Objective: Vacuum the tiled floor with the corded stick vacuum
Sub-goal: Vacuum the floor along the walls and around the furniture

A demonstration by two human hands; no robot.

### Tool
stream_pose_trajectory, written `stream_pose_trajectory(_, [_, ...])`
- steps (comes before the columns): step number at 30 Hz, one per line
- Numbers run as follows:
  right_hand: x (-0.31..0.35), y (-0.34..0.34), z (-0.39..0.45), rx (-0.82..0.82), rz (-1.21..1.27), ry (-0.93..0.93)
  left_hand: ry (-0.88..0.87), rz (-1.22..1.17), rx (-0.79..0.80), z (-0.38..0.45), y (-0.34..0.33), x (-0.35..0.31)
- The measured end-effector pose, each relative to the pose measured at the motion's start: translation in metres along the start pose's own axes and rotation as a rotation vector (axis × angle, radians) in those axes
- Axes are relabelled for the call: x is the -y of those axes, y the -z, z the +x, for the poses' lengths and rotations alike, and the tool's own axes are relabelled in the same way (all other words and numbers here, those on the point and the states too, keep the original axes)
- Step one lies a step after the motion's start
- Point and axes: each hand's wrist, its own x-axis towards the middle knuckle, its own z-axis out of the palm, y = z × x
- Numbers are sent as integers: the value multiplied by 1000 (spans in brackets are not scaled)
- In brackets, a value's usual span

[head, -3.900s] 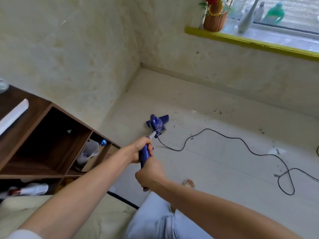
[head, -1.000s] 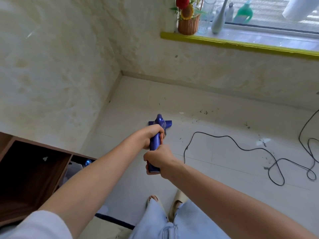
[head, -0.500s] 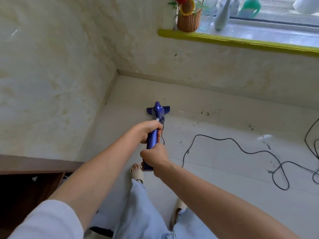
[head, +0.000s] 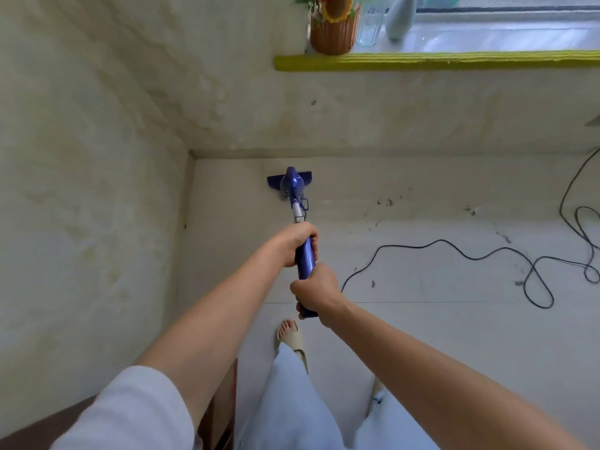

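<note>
I gripped the blue corded stick vacuum (head: 293,190) with both hands: my left hand (head: 296,242) wrapped the handle higher up, my right hand (head: 314,291) clenched its end. Its flat blue floor head (head: 273,182) sat on the pale tiled floor (head: 422,336) near the corner, just short of the wall. The black power cord (head: 454,246) snaked across the tiles to my right, among dark specks of dirt (head: 384,201).

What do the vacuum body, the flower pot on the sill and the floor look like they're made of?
Vacuum: probably moulded plastic, glossy blue, with highlights on its curved body. Flower pot: seems woven wicker or rattan, matt brown with ribbed texture. Floor: likely ceramic tile, pale, smooth, with thin grout lines.
</note>
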Motion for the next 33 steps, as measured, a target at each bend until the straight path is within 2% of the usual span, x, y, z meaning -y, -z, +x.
stream_pose_trajectory(12, [0,0,-4,0,-49,1,-55,-54,19,-3,2,6])
stream_pose_trajectory(25, [-98,49,-101,44,-60,-9,-134,28,-35,-77,-72,116])
stream_pose_trajectory(33, [-133,52,-145,120,31,31,-93,-39,-5,-117,-82,156])
